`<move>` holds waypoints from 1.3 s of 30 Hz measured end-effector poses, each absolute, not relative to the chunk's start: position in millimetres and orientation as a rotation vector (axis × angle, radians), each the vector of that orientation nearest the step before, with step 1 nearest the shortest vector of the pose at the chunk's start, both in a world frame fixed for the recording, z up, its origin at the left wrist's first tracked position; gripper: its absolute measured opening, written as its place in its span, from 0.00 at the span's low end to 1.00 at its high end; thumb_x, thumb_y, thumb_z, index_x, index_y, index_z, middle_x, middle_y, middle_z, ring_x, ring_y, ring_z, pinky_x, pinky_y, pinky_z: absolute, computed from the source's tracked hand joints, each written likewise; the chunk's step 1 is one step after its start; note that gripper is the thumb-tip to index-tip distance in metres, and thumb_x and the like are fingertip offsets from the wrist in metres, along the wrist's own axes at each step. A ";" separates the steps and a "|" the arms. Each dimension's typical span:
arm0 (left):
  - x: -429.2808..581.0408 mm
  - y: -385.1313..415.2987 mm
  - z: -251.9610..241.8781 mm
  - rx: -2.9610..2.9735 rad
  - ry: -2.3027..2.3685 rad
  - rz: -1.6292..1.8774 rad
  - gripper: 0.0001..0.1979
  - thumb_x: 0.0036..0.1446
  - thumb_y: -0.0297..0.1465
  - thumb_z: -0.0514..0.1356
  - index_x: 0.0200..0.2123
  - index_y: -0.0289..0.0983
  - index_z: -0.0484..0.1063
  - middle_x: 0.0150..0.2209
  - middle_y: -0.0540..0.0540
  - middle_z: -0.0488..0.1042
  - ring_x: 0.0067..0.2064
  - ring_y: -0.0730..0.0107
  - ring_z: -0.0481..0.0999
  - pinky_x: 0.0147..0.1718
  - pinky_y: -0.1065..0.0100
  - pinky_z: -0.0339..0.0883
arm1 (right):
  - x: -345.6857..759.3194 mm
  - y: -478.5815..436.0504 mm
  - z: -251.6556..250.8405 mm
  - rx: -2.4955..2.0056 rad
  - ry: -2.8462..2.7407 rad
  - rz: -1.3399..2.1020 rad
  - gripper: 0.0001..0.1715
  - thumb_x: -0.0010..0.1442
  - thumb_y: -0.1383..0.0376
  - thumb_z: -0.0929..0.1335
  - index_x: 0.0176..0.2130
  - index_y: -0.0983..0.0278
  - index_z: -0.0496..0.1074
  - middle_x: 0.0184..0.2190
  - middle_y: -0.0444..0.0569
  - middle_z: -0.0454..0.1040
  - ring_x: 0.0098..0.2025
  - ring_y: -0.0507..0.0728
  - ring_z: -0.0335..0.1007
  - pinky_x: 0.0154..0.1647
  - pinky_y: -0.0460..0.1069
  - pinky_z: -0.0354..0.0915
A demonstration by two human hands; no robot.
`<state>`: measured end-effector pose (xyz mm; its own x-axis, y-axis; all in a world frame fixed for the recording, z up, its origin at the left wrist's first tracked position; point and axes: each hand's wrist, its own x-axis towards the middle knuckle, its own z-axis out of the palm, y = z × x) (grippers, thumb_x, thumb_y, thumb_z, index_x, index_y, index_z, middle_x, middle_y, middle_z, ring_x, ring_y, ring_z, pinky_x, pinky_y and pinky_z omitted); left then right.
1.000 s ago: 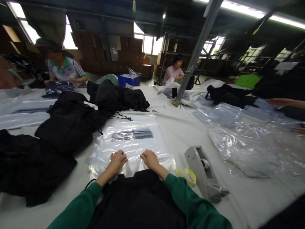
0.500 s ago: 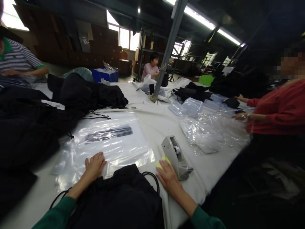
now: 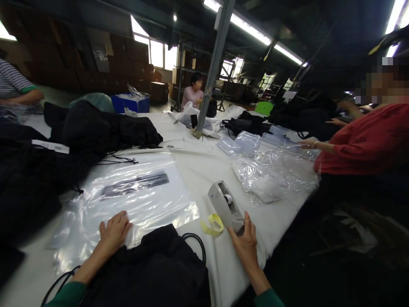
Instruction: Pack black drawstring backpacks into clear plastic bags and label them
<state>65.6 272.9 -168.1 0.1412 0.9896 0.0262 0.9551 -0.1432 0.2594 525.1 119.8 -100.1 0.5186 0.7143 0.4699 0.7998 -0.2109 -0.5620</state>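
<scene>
My left hand (image 3: pixel 114 232) lies with fingers spread on a clear plastic bag (image 3: pixel 153 202) that has a dark printed panel. Below it, a black fabric item with cords, seemingly a drawstring bag (image 3: pixel 153 268), covers the near part of the table and overlaps the plastic's edge. At the front end of a grey tape dispenser (image 3: pixel 222 200) is my right hand (image 3: pixel 245 243), thumb and fingers parted on either side of that end. The tape's end is hidden by the hand. A curled yellow paper strip (image 3: pixel 213 225) rests between dispenser and black bag.
Black fabric items (image 3: pixel 73 136) are heaped at left. Crumpled clear plastic bags (image 3: pixel 265 175) lie at right, beside a person in a red top (image 3: pixel 361 145). A metal post (image 3: pixel 212 72) rises beyond the white table (image 3: pixel 194 166). Two other people sit or stand farther off.
My right hand has moved from the yellow strip to the dispenser's front end, uncovering the strip. My left hand stays on the plastic. The person in red has lifted an arm.
</scene>
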 end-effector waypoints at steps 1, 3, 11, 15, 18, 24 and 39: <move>65.7 273.5 -168.4 2.223 1.930 0.285 0.14 0.66 0.33 0.49 0.45 0.40 0.73 0.63 0.38 0.62 0.60 0.47 0.63 0.55 0.31 0.49 | 527.0 122.9 -99.1 -1.956 -1.236 -0.158 0.46 0.57 0.53 0.67 0.68 0.60 0.48 0.52 0.57 0.64 0.54 0.69 0.64 0.55 0.64 0.64; 66.2 273.1 -167.5 2.214 1.935 0.289 0.14 0.66 0.33 0.49 0.44 0.39 0.74 0.63 0.38 0.63 0.60 0.47 0.63 0.55 0.31 0.49 | 531.5 130.4 -98.0 -1.933 -1.239 -0.194 0.46 0.57 0.54 0.67 0.68 0.61 0.49 0.51 0.57 0.65 0.53 0.68 0.64 0.54 0.63 0.65; 69.7 262.1 -150.2 2.199 1.904 0.290 0.16 0.67 0.32 0.45 0.45 0.38 0.71 0.64 0.37 0.60 0.61 0.50 0.61 0.58 0.34 0.44 | 561.0 154.6 -81.2 -1.996 -1.292 -0.310 0.45 0.58 0.55 0.66 0.67 0.70 0.50 0.52 0.64 0.65 0.53 0.72 0.63 0.53 0.65 0.64; 71.6 267.4 -134.0 2.138 1.886 0.274 0.15 0.66 0.32 0.45 0.43 0.36 0.72 0.62 0.36 0.63 0.58 0.48 0.64 0.56 0.36 0.51 | 538.2 149.5 -65.1 -1.823 -1.601 -0.555 0.37 0.64 0.56 0.63 0.65 0.71 0.55 0.58 0.68 0.62 0.61 0.72 0.57 0.60 0.67 0.56; 69.4 276.4 -118.6 2.111 1.821 0.255 0.14 0.66 0.33 0.47 0.39 0.36 0.72 0.55 0.38 0.68 0.53 0.52 0.68 0.51 0.45 0.60 | 516.8 141.1 -80.3 -1.633 -2.052 -0.416 0.27 0.64 0.62 0.62 0.61 0.65 0.62 0.57 0.61 0.68 0.59 0.66 0.63 0.59 0.63 0.59; 59.0 294.9 -92.8 2.044 1.696 0.240 0.13 0.64 0.39 0.57 0.41 0.34 0.72 0.42 0.45 0.73 0.44 0.64 0.74 0.46 0.56 0.68 | 535.1 140.7 -100.5 -1.772 -2.361 -0.442 0.26 0.52 0.74 0.61 0.47 0.62 0.75 0.51 0.60 0.75 0.54 0.71 0.69 0.52 0.72 0.59; 58.0 305.3 -92.0 1.926 1.616 0.291 0.13 0.60 0.35 0.55 0.25 0.37 0.67 0.31 0.47 0.71 0.38 0.64 0.72 0.40 0.63 0.64 | 524.0 172.4 -73.8 -1.667 -2.606 -0.040 0.26 0.51 0.82 0.58 0.39 0.62 0.76 0.43 0.52 0.80 0.54 0.62 0.71 0.62 0.67 0.54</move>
